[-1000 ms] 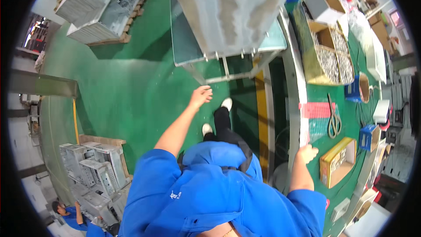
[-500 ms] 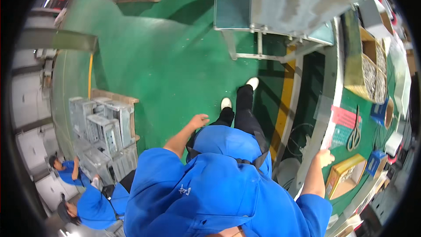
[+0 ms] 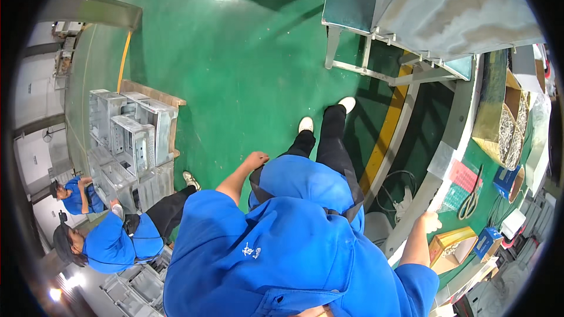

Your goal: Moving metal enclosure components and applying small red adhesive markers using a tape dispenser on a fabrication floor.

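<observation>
I look straight down my blue shirt to black trousers and white shoes on a green floor. My left hand hangs loosely curled beside my hip and holds nothing. My right hand rests on the pale edge of the workbench at my right, fingers curled on the rim, next to a small yellow box. Whether it grips anything besides the rim is not visible.
The bench carries scissors, a pink sheet, blue boxes and a carton of metal parts. A grey metal stand is ahead. Grey metal housings sit on a pallet at left, with two people in blue crouching nearby.
The view has swung left and back: the stand slid to the upper right, the pallet and the people came into view. My left arm dropped from reaching forward to my side.
</observation>
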Demonstrator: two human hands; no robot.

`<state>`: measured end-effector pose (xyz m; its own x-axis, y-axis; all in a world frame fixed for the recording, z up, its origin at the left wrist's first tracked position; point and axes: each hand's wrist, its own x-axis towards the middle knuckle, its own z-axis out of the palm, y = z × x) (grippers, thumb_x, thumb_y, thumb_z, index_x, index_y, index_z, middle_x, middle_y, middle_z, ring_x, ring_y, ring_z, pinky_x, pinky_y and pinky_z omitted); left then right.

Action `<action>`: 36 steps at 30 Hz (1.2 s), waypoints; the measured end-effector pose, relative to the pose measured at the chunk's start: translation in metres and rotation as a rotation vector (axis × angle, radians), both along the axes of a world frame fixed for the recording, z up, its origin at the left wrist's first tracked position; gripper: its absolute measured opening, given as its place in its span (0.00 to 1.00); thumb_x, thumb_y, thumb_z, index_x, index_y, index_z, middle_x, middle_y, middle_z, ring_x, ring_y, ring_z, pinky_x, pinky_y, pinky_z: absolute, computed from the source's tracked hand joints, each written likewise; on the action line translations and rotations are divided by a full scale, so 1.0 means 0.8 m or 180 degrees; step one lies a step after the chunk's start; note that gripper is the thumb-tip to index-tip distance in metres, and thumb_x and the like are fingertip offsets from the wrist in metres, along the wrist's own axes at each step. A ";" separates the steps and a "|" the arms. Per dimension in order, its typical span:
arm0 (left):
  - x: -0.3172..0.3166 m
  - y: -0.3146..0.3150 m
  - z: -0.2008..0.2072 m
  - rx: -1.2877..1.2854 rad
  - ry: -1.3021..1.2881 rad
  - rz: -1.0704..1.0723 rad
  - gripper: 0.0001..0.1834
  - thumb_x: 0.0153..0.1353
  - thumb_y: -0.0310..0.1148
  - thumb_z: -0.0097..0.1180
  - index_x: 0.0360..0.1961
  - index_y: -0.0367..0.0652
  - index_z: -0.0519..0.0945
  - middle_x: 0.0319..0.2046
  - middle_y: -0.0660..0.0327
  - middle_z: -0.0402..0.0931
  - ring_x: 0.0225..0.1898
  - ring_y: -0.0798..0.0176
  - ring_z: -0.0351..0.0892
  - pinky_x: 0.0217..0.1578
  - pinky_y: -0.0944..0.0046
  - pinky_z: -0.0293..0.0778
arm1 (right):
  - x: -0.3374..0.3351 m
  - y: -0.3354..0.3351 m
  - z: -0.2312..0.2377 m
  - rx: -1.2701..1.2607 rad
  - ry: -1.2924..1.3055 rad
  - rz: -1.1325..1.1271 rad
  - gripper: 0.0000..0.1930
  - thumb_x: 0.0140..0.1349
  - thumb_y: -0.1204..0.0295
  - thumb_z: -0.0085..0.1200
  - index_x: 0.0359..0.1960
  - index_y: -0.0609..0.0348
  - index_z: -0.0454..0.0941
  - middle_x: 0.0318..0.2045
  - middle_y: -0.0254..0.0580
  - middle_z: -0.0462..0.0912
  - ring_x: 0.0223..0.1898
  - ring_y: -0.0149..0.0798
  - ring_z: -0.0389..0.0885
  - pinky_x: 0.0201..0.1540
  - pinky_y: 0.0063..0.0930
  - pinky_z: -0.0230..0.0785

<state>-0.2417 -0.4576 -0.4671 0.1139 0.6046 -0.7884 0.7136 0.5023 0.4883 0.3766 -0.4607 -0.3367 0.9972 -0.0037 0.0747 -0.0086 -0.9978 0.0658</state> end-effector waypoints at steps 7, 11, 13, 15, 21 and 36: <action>0.009 -0.036 -0.023 -0.0180 0.0064 0.0300 0.17 0.52 0.36 0.47 0.40 0.35 0.75 0.38 0.50 0.75 0.40 0.56 0.75 0.42 0.61 0.69 | 0.016 -0.017 -0.020 -0.0314 -0.0352 0.0075 0.13 0.51 0.64 0.40 0.33 0.59 0.71 0.29 0.48 0.75 0.36 0.52 0.76 0.39 0.42 0.70; -0.002 -0.041 -0.020 -0.0428 -0.0032 0.0121 0.19 0.54 0.36 0.44 0.43 0.34 0.73 0.39 0.47 0.75 0.42 0.54 0.74 0.44 0.60 0.68 | -0.011 0.020 0.016 0.0718 -0.0164 -0.0456 0.16 0.49 0.69 0.35 0.38 0.61 0.68 0.37 0.55 0.75 0.37 0.53 0.75 0.42 0.44 0.66; -0.024 -0.053 -0.043 -0.0299 0.0039 -0.0075 0.19 0.54 0.36 0.43 0.43 0.35 0.72 0.39 0.47 0.74 0.42 0.53 0.74 0.44 0.60 0.67 | -0.013 0.020 0.018 0.0740 -0.0119 -0.0570 0.17 0.50 0.69 0.35 0.40 0.61 0.67 0.37 0.56 0.74 0.39 0.54 0.74 0.43 0.43 0.65; -0.025 -0.044 -0.042 -0.0353 0.0008 -0.0100 0.19 0.54 0.36 0.43 0.44 0.35 0.72 0.40 0.46 0.73 0.43 0.52 0.73 0.45 0.60 0.67 | -0.015 0.025 0.020 0.0791 -0.0065 -0.0579 0.17 0.50 0.68 0.34 0.40 0.62 0.67 0.38 0.56 0.74 0.40 0.53 0.73 0.44 0.44 0.64; 0.005 0.005 -0.006 -0.0461 0.0065 -0.0343 0.20 0.54 0.36 0.42 0.45 0.35 0.71 0.43 0.47 0.72 0.46 0.52 0.71 0.47 0.60 0.65 | -0.002 0.013 0.006 0.0652 -0.0130 -0.0697 0.16 0.50 0.66 0.35 0.39 0.54 0.69 0.38 0.47 0.75 0.39 0.48 0.74 0.40 0.42 0.65; 0.015 0.054 -0.002 -0.0675 0.0183 -0.0815 0.18 0.52 0.34 0.45 0.44 0.40 0.74 0.43 0.50 0.73 0.45 0.52 0.72 0.46 0.61 0.66 | -0.006 0.019 0.010 0.0731 -0.0065 -0.0599 0.17 0.49 0.66 0.37 0.40 0.56 0.68 0.39 0.50 0.74 0.40 0.51 0.73 0.44 0.42 0.63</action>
